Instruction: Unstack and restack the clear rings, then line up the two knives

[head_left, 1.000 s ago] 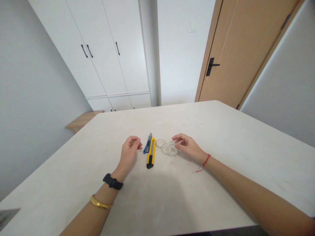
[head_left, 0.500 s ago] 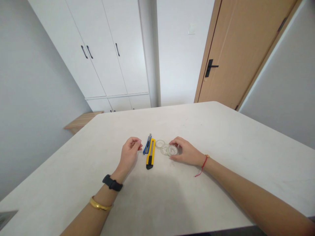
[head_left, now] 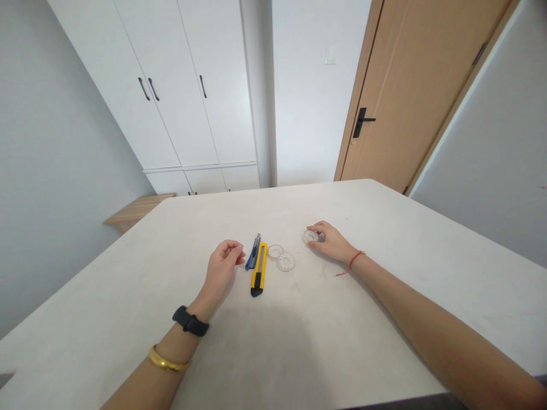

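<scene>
A right hand (head_left: 334, 244) pinches a clear ring (head_left: 309, 236), now drawn rightward and separated from two other rings (head_left: 280, 263) beside a yellow cutter (head_left: 258, 273) on the table (head_left: 350, 330); the left hand (head_left: 221, 263), loosely curled and seemingly empty, sits near a blue cutter (head_left: 252, 255).

A clear, ring-shaped disc (head_left: 306, 239) sits pinched at its edge in the right hand (head_left: 314, 236), low over or against the tabletop (head_left: 273, 353); its exact contact is hard to judge at this size. Two similar see-through discs lie flat nearer the middle: the farther one (head_left: 270, 253) meets the nearer one (head_left: 291, 262) at their edges, and it is unclear whether they overlap. Both look pale and round, marked with small spots around their centres.
</scene>
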Demonstrator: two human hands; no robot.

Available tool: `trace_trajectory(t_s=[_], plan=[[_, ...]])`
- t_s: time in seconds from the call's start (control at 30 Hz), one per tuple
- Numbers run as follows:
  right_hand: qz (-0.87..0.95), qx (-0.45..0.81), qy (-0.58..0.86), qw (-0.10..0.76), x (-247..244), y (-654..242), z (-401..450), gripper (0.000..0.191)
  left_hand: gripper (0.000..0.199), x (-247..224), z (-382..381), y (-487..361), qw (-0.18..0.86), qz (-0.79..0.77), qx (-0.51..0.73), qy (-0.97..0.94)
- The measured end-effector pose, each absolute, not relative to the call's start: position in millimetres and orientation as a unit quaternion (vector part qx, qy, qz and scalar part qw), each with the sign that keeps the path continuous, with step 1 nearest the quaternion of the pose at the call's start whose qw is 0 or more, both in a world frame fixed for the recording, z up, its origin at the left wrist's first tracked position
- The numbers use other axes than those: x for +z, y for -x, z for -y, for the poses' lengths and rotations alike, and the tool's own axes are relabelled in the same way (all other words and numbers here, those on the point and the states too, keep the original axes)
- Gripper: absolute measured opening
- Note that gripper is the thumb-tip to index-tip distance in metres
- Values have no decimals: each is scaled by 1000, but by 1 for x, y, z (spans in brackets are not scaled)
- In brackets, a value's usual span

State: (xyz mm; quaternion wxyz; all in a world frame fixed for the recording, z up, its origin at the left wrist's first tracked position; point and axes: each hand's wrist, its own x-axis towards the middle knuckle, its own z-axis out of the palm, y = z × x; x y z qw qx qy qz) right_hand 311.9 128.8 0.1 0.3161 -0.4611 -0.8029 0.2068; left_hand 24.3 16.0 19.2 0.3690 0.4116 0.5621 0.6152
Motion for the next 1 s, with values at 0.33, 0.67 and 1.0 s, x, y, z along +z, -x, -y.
trace_trajectory(t_s=[0.33, 0.67, 1.0], plan=[[822, 316, 390, 269, 6, -312, -142, 48, 32, 11, -22, -17, 434, -545, 637, -328], [821, 333, 382, 260, 1, -311, -151, 41, 31, 4, -26, -9, 452, -546, 646, -283], [828, 326, 372, 263, -2, -312, -150, 40, 29, 2, -27, -9, 454, -541, 650, -280]])
